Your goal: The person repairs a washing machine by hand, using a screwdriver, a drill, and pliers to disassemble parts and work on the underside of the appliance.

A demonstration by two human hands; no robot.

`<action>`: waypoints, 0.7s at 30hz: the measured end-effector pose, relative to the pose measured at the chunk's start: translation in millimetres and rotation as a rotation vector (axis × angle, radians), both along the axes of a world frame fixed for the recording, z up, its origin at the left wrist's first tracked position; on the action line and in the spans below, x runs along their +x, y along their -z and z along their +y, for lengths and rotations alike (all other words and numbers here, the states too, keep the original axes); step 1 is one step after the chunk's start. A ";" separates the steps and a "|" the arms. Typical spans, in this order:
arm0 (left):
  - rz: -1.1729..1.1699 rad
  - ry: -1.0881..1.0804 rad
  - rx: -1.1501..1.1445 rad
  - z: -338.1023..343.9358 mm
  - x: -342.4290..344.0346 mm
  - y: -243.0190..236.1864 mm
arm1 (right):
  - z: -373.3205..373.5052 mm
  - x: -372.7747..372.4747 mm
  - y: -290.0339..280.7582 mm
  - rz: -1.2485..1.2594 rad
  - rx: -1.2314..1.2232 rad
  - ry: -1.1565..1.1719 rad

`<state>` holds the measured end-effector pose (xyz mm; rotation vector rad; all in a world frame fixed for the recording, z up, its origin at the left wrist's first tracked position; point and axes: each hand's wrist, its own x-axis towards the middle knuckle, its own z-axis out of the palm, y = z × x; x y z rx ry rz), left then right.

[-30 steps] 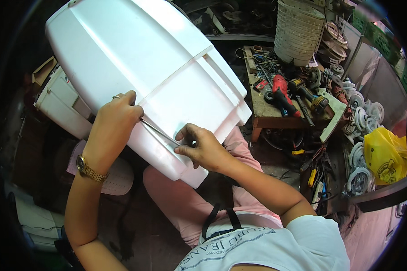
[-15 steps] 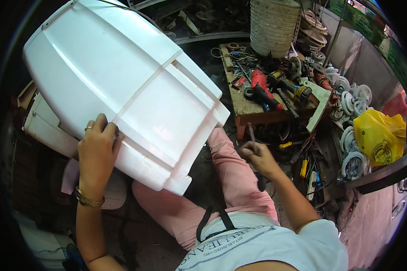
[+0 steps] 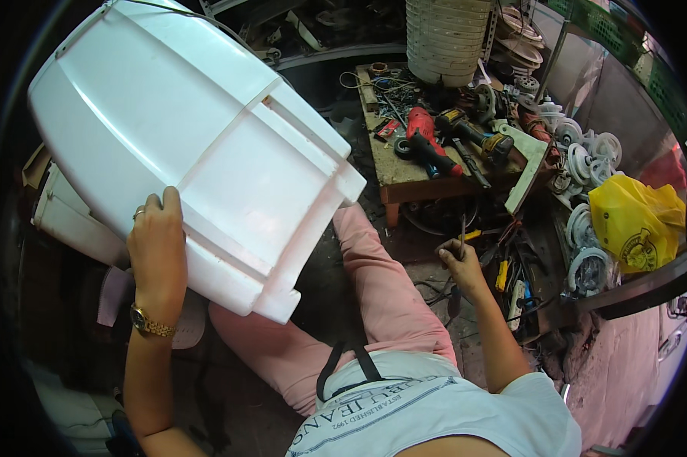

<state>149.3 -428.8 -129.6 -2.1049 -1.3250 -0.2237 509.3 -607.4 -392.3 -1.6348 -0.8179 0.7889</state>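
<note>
A large white plastic housing point(image 3: 229, 186) with moulded ridges leans across the left and middle, its lower end above my legs. My left hand point(image 3: 158, 247), with a ring and a gold watch, grips its near left edge, fingertips on the top face and the thumb hidden. To the right of the housing and apart from it, my right hand point(image 3: 465, 270) is closed round a slim rod-like tool point(image 3: 463, 227). The thin end points up, and a dark lower part shows below the hand; its exact kind is unclear.
A low wooden bench point(image 3: 401, 167) at the right holds a red power tool point(image 3: 421, 129), a yellow-black cordless drill point(image 3: 477, 135) and loose screws. Behind stand stacked white tubs point(image 3: 446, 42). White pulley-like wheels point(image 3: 579, 164) and a yellow bag point(image 3: 637, 221) lie far right.
My right hand has moved to the right, away from the housing, with the slim tool still in it. My left hand stays on the housing's edge. The whole view has shifted slightly.
</note>
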 end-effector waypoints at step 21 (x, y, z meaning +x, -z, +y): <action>-1.510 0.182 0.115 -79.8 -22.6 171.7 | 127.7 56.0 -2.4 -0.072 0.190 -0.124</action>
